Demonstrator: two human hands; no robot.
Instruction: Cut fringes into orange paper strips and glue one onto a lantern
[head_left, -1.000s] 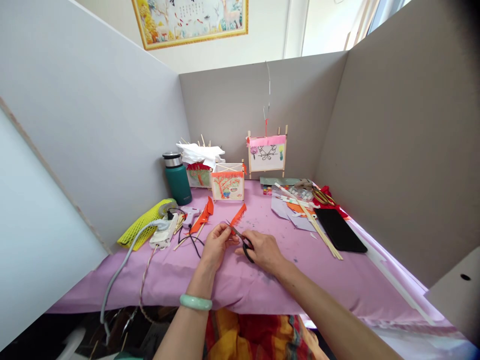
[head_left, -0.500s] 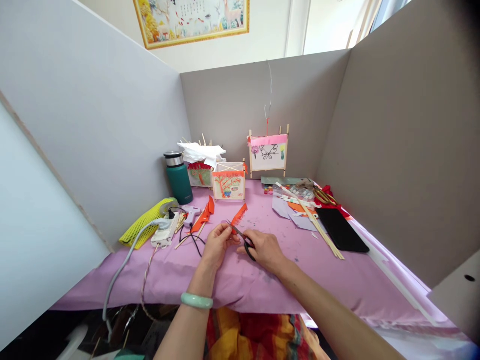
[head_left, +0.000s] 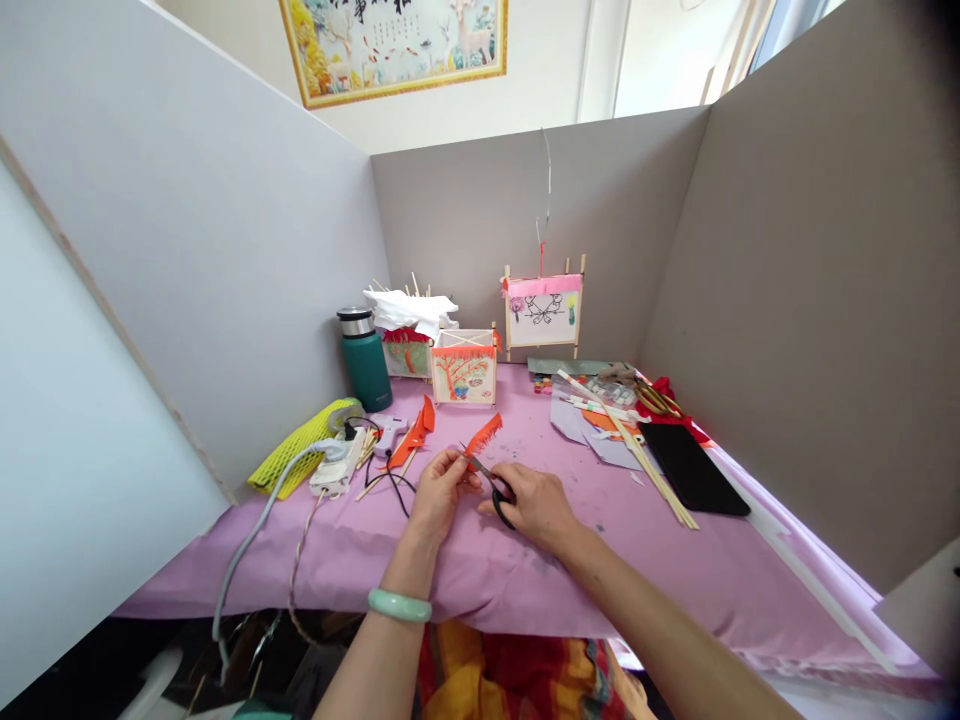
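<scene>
Orange paper strip (head_left: 484,436), fringed along one edge, mid-table over the purple cover (head_left: 675,560), angled up and away from the hands. Left hand (head_left: 441,487) pinches its lower end between thumb and fingertips, other fingers curled in. Right hand (head_left: 538,503) is closed through the loops of the black scissors (head_left: 496,487). Blades point at the held end of the strip, right by the left fingertips. Can't tell how far the blades gape.

Green bangle (head_left: 400,605) on the left wrist.

Left of the hands: white power strip (head_left: 335,466), glue gun (head_left: 388,431), yellow foam net (head_left: 298,456), teal flask (head_left: 366,358).

Behind: small paper lantern (head_left: 464,368), taller lantern (head_left: 544,311) by the back wall.

Right: bamboo sticks (head_left: 651,470) just beside a black pad (head_left: 694,468).
</scene>
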